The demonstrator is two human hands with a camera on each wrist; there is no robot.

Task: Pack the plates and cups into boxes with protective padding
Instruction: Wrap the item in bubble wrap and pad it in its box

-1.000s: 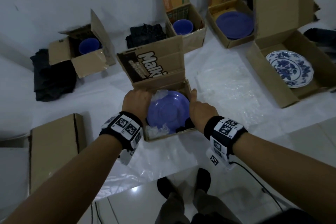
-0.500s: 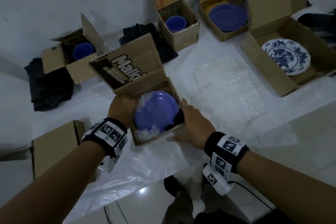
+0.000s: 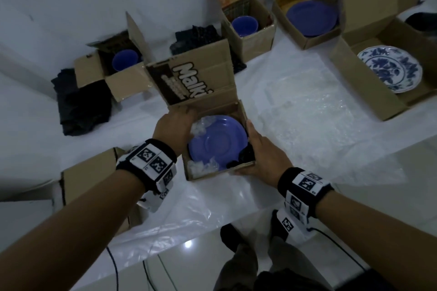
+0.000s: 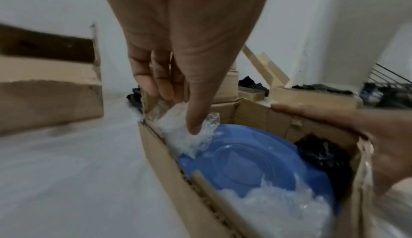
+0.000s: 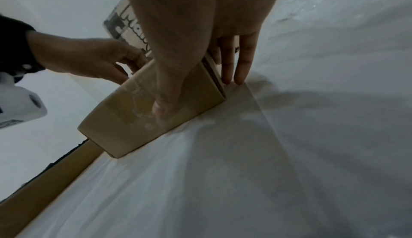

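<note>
White sheet (image 3: pixel 295 106): covers the work surface; a patch of bubble wrap (image 3: pixel 314 111) lies flat on it right of centre.

Large box (image 3: pixel 369 87), far right: open, flap upright, holds a blue-and-white floral plate (image 3: pixel 390 68).

Plate box (image 3: pixel 305 38), rear right: open, holds a blue plate (image 3: pixel 312 17).

Cup box (image 3: pixel 253 35), rear centre: open, holds a blue cup (image 3: pixel 244 25). A dark cloth (image 3: pixel 201 35) lies just left of it.

Left box (image 3: pixel 118 78), rear left: open, holds a second blue cup (image 3: pixel 124 61). A dark cloth pile (image 3: pixel 82 106) lies beside it.

Flat box (image 3: pixel 87 179), near left edge: closed.

Centre box (image 3: pixel 220 172): open, printed lid flap (image 3: pixel 189 82) raised at the back. Inside, a blue saucer (image 3: pixel 217 142) lies slightly tilted, clear wrap (image 4: pixel 185 134) tucked at its left and near edges, dark padding (image 4: pixel 321 155) at its right.

Left hand (image 3: pixel 175 127): at the box's left wall, fingers curled over the rim, thumb (image 4: pixel 196 111) pressing the clear wrap down beside the saucer.

Right hand (image 3: pixel 264 158): against the box's right side, fingers (image 5: pixel 243 62) straight along the outer wall, thumb (image 5: pixel 165 100) flat across the near face.
</note>
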